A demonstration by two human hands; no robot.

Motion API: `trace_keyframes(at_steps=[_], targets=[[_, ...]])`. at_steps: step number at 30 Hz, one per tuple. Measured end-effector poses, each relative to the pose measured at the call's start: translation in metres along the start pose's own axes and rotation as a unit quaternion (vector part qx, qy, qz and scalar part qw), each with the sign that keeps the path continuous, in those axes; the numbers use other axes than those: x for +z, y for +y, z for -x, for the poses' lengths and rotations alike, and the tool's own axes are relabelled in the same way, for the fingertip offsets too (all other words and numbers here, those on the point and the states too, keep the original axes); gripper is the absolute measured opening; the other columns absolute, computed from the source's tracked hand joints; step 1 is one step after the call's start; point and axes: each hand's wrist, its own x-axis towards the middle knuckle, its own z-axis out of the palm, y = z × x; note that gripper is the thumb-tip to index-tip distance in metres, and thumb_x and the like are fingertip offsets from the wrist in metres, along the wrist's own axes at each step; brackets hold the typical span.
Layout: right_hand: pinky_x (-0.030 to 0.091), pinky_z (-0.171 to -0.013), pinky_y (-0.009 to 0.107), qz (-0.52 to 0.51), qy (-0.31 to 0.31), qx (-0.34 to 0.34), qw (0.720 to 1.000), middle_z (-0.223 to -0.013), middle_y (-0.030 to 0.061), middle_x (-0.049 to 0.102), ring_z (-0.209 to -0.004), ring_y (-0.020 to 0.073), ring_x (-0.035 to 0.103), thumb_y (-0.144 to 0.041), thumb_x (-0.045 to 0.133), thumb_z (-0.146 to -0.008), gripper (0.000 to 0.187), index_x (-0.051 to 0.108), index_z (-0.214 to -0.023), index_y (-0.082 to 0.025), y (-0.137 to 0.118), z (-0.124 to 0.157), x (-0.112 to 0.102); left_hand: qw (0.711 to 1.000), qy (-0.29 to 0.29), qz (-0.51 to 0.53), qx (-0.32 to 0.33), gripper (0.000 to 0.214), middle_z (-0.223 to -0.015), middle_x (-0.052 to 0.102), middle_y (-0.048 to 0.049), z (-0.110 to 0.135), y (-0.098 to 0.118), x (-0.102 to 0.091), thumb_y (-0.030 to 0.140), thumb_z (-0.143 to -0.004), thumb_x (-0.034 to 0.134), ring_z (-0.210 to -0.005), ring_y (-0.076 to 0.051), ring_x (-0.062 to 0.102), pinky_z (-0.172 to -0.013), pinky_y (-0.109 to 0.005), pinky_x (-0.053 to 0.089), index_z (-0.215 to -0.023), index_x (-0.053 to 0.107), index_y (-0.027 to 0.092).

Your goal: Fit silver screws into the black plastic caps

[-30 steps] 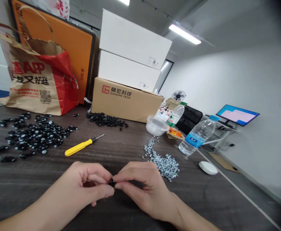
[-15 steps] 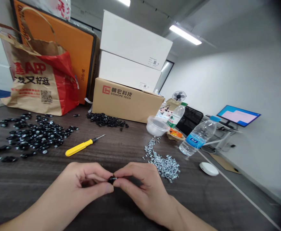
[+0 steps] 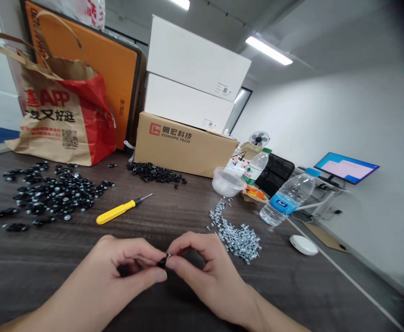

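Since half a second ago, the view from the head camera that I follow has turned a little, so that everything on the table (image 3: 174,216) appears slightly more to the right. Between the two hands, the small metal bit (image 3: 168,255) now shows at a different angle, more upright than before.

I see the left hand (image 3: 110,263) with thumb and index finger nearly together, and between their tips is the small black piece (image 3: 161,263), held at the near part of the table. The metal bit stands at the right end of this piece. The right hand (image 3: 217,276) has its thumb and index finger also in a narrow pose, with the tips just at the metal bit; I cannot tell if they pinch it or only touch it.

Beyond the left hand I find a yellow screwdriver (image 3: 115,212) lying on the table, its tip pointing away and to the right. Farther left is spread a heap of black pieces with metal in them (image 3: 55,193). A second dark heap (image 3: 155,173) lies before the brown carton (image 3: 188,152). Near the right hand, on its far side, is a pile of silvery screws (image 3: 240,240), which reaches toward a clear plastic bowl (image 3: 228,180).
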Motion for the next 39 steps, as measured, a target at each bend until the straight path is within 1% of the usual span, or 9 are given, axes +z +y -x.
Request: trace_keyframes(at_steps=[2,5,8,14,20,24,30,35,39], targets=[[0.050,-0.063,0.017,-0.048,0.010,0.010,0.999,-0.076,0.0000,0.074,-0.069,0.0115,0.067,-0.021,0.075,-0.086,0.004,0.075,-0.087,-0.017,0.002,-0.001,0.001,1.000,0.008,0.010,0.001,0.021,-0.066,0.077,-0.0049,-0.001,0.001,0.000,0.044,-0.067,0.072,-0.064,-0.026,0.068,-0.062,-0.032,0.051,-0.070,0.081,0.025],[0.053,-0.069,0.019,-0.079,0.018,-0.007,0.997,-0.077,0.0012,0.076,-0.070,0.0121,0.069,-0.021,0.077,-0.085,0.005,0.077,-0.088,-0.017,0.005,-0.003,0.002,1.000,0.006,0.017,-0.015,0.024,-0.069,0.077,-0.0059,-0.001,0.001,0.001,0.045,-0.066,0.073,-0.067,-0.027,0.068,-0.063,-0.032,0.052,-0.072,0.081,0.023],[0.052,-0.068,0.019,-0.060,0.003,-0.031,0.998,-0.077,0.0017,0.077,-0.069,0.0113,0.068,-0.019,0.075,-0.087,0.003,0.077,-0.086,-0.017,0.005,-0.004,-0.001,0.998,-0.030,0.048,-0.041,0.026,-0.072,0.076,-0.0069,-0.002,-0.001,0.003,0.043,-0.067,0.074,-0.070,-0.025,0.067,-0.065,-0.030,0.051,-0.075,0.079,0.019],[0.049,-0.066,0.022,-0.059,-0.019,-0.050,0.997,-0.075,0.0017,0.071,-0.067,0.0110,0.061,-0.015,0.072,-0.085,0.001,0.072,-0.085,-0.015,0.001,-0.002,-0.005,0.985,-0.083,0.141,-0.051,0.023,-0.066,0.072,-0.0051,-0.004,-0.015,0.006,0.033,-0.067,0.077,-0.059,-0.016,0.058,-0.051,-0.024,0.047,-0.082,0.080,0.014],[0.053,-0.067,0.022,-0.108,-0.032,-0.071,0.991,-0.078,0.0044,0.076,-0.068,0.0124,0.067,-0.017,0.074,-0.086,0.007,0.078,-0.092,-0.015,0.001,-0.005,-0.008,0.966,-0.100,0.234,-0.041,0.009,-0.064,0.075,-0.0034,-0.004,-0.023,0.008,0.023,-0.068,0.083,-0.055,-0.013,0.060,-0.048,-0.020,0.049,-0.074,0.080,0.017],[0.053,-0.065,0.023,-0.103,-0.040,-0.079,0.991,-0.077,0.0058,0.075,-0.067,0.0133,0.067,-0.019,0.075,-0.086,0.005,0.076,-0.087,-0.014,0.001,-0.004,-0.010,0.949,-0.126,0.287,-0.041,0.011,-0.065,0.076,-0.0037,-0.004,-0.027,0.009,0.024,-0.068,0.085,-0.058,-0.015,0.063,-0.047,-0.020,0.049,-0.075,0.080,0.018],[0.050,-0.063,0.024,-0.085,-0.080,-0.062,0.991,-0.074,0.0048,0.071,-0.064,0.0126,0.062,-0.014,0.072,-0.081,0.004,0.069,-0.084,-0.013,0.000,-0.001,-0.012,0.947,-0.175,0.263,-0.058,0.006,-0.071,0.077,-0.0026,-0.002,-0.026,0.009,0.018,-0.073,0.080,-0.062,-0.013,0.063,-0.052,-0.018,0.048,-0.079,0.079,0.018],[0.054,-0.068,0.024,-0.117,-0.093,-0.091,0.985,-0.082,0.0067,0.076,-0.070,0.0138,0.068,-0.019,0.073,-0.087,0.008,0.077,-0.093,-0.015,0.000,-0.006,-0.014,0.952,-0.187,0.234,-0.058,0.004,-0.069,0.073,-0.0004,0.000,-0.018,0.002,0.018,-0.076,0.074,-0.059,-0.011,0.058,-0.053,-0.019,0.047,-0.077,0.079,0.018],[0.054,-0.066,0.025,-0.125,-0.096,-0.109,0.981,-0.080,0.0066,0.076,-0.070,0.0147,0.069,-0.025,0.076,-0.088,0.009,0.079,-0.090,-0.017,0.000,-0.007,-0.016,0.949,-0.205,0.231,-0.059,0.006,-0.074,0.073,0.0001,0.003,-0.015,-0.001,0.023,-0.080,0.074,-0.062,-0.011,0.058,-0.056,-0.019,0.049,-0.081,0.079,0.020]])
